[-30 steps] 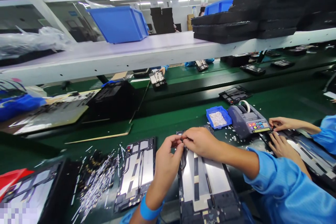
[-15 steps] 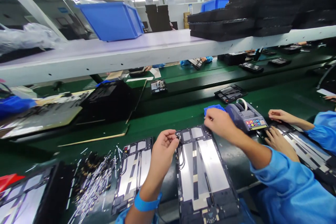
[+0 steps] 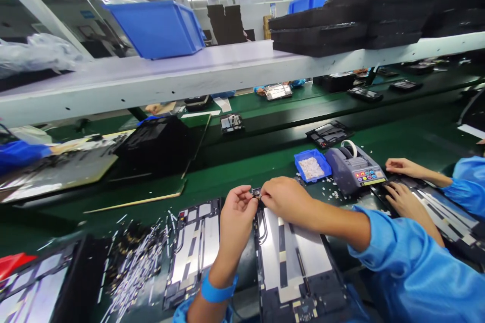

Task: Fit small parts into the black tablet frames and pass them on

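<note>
While pinched from both sides by left hand [image 3: 238, 208] and right hand [image 3: 282, 197], small dark part [image 3: 256, 192] over panel's [image 3: 291, 257] far edge, green worktop [image 3: 242, 174] beyond.

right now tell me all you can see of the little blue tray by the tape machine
The little blue tray is a shallow, square, plastic-looking bin with low walls, holding a heap of small whitish bits. It sits flat on the green bench, just left of the grey tape machine. No hand touches it; loose white bits lie scattered beside it.
</note>
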`<state>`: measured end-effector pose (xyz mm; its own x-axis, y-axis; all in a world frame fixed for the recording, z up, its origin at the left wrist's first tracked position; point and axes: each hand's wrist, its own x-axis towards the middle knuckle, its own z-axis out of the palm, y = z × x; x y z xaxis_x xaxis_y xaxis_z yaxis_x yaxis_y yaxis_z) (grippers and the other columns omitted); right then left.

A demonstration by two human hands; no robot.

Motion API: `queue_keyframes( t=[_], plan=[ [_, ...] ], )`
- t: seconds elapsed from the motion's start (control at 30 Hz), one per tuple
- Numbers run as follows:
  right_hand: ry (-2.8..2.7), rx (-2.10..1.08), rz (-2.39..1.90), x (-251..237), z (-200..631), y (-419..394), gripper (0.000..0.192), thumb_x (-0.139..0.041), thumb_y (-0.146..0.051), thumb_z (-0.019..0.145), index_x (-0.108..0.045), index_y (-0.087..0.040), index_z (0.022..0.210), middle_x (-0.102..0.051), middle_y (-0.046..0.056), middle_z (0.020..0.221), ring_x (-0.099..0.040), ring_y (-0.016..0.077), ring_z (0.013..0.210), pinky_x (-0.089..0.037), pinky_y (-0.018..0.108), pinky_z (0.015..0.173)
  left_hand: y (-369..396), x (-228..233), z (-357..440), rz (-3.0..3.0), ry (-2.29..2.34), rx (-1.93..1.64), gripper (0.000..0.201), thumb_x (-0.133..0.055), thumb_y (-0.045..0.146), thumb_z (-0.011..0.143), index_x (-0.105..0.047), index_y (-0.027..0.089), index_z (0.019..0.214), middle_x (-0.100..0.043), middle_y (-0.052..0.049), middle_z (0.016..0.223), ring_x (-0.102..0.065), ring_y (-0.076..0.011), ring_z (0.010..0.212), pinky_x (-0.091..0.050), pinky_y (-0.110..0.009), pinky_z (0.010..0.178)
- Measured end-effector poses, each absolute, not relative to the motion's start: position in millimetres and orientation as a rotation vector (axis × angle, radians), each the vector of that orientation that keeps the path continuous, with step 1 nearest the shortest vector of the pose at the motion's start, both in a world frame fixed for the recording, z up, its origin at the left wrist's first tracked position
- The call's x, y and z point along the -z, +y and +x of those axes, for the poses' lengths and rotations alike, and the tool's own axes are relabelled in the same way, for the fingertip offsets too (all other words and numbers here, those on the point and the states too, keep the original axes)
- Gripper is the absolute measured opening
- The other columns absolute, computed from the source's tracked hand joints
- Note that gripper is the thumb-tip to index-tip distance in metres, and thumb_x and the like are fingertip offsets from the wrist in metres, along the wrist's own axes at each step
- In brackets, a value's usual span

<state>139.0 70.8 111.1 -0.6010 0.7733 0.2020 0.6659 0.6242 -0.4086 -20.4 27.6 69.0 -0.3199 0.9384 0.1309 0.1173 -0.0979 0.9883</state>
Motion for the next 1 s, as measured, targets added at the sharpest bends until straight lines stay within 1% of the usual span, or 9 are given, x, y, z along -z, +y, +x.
queue_keyframes(
  t=[0.07, 0.23, 0.37, 0.53, 0.67, 0.8, 0.9, 0.93, 1.0],
  plan=[
    [-2.522, -0.389, -1.181, -103.2, 129.8, 71.0, 0.019, -0.057, -0.019, 0.099, -0.075, -0.015, 0.093, -0.076, 0.010, 0.094, -0.069, 0.0219, 0.089, -0.042, 0.030, 0.079, 24.4, -67.8, -18.8, 1.234, 1.509, -1.506, 0.032, -0.070, 0.029, 0.079, -0.060, 0.019, 0.107, -0.066, -0.001, 0.086, -0.068, -0.0172, 0.083, -0.057, -0.031, 0.078],
    [-2.488, -0.384, -1.243, -97.1, 129.0, 72.2, 0.015, -0.058, -0.016, 0.094, -0.072, -0.016, 0.089, -0.075, 0.007, 0.091, -0.067, 0.0205, 0.085, -0.038, 0.029, 0.073, 17.5, -54.8, -18.5, 1.496, 1.643, -1.517, 0.027, -0.065, 0.027, 0.087, -0.064, 0.020, 0.113, -0.069, -0.002, 0.088, -0.070, -0.0177, 0.083, -0.058, -0.034, 0.081],
    [-2.460, -0.391, -1.242, -103.1, 131.3, 70.5, 0.009, -0.061, -0.016, 0.089, -0.067, -0.017, 0.083, -0.072, 0.005, 0.085, -0.062, 0.0184, 0.079, -0.034, 0.029, 0.069, 15.6, -50.9, -20.9, 1.873, 1.682, -1.537, 0.023, -0.061, 0.021, 0.091, -0.066, 0.022, 0.114, -0.072, -0.001, 0.090, -0.070, -0.0176, 0.084, -0.059, -0.033, 0.082],
    [-2.427, -0.509, -1.152, -106.0, 133.8, 74.2, 0.014, -0.063, -0.013, 0.083, -0.058, -0.019, 0.071, -0.064, 0.000, 0.075, -0.053, 0.0148, 0.071, -0.029, 0.028, 0.065, 15.5, -55.7, -24.4, 2.112, 1.620, -1.531, 0.025, -0.059, 0.017, 0.091, -0.066, 0.023, 0.115, -0.073, 0.000, 0.090, -0.071, -0.0172, 0.083, -0.059, -0.031, 0.080],
    [-2.372, -0.669, -1.085, -107.5, 132.8, 78.7, 0.020, -0.064, -0.010, 0.075, -0.050, -0.019, 0.065, -0.055, -0.004, 0.067, -0.045, 0.0125, 0.065, -0.026, 0.026, 0.060, 16.4, -54.2, -25.8, 1.958, 1.561, -1.515, 0.034, -0.062, 0.018, 0.091, -0.062, 0.023, 0.124, -0.072, 0.000, 0.090, -0.070, -0.0163, 0.084, -0.058, -0.032, 0.082],
    [-2.288, -0.645, -1.111, -110.2, 151.7, 93.3, 0.018, -0.059, -0.008, 0.074, -0.049, -0.019, 0.065, -0.054, -0.004, 0.066, -0.047, 0.0120, 0.065, -0.027, 0.024, 0.060, 20.6, -56.0, -24.5, 1.589, 1.487, -1.540, 0.046, -0.065, 0.020, 0.088, -0.056, 0.022, 0.132, -0.067, 0.001, 0.087, -0.069, -0.0147, 0.082, -0.057, -0.030, 0.080],
    [-2.214, -0.475, -1.361, -108.1, 193.5, 116.4, 0.011, -0.057, -0.012, 0.079, -0.057, -0.019, 0.071, -0.061, -0.002, 0.070, -0.053, 0.0137, 0.067, -0.029, 0.024, 0.060, 25.2, -60.9, -24.3, 1.359, 1.382, -1.551, 0.047, -0.069, 0.022, 0.084, -0.055, 0.020, 0.129, -0.063, 0.002, 0.082, -0.067, -0.0135, 0.078, -0.057, -0.027, 0.076],
    [-2.205, -0.371, -1.497, -105.8, 210.7, 125.6, 0.009, -0.057, -0.014, 0.082, -0.061, -0.019, 0.075, -0.064, 0.000, 0.073, -0.056, 0.0151, 0.070, -0.031, 0.025, 0.061, 26.5, -62.4, -24.7, 1.312, 1.353, -1.542, 0.047, -0.070, 0.022, 0.082, -0.055, 0.020, 0.127, -0.063, 0.003, 0.082, -0.066, -0.0131, 0.077, -0.056, -0.027, 0.075],
    [-2.228, -0.186, -1.804, -99.5, 243.4, 142.3, 0.013, -0.057, -0.020, 0.088, -0.067, -0.016, 0.080, -0.071, 0.007, 0.081, -0.062, 0.0197, 0.077, -0.033, 0.027, 0.064, 28.4, -64.4, -26.1, 1.248, 1.320, -1.531, 0.048, -0.072, 0.023, 0.080, -0.056, 0.019, 0.125, -0.062, 0.003, 0.081, -0.065, -0.0126, 0.075, -0.055, -0.026, 0.073]
  ],
)
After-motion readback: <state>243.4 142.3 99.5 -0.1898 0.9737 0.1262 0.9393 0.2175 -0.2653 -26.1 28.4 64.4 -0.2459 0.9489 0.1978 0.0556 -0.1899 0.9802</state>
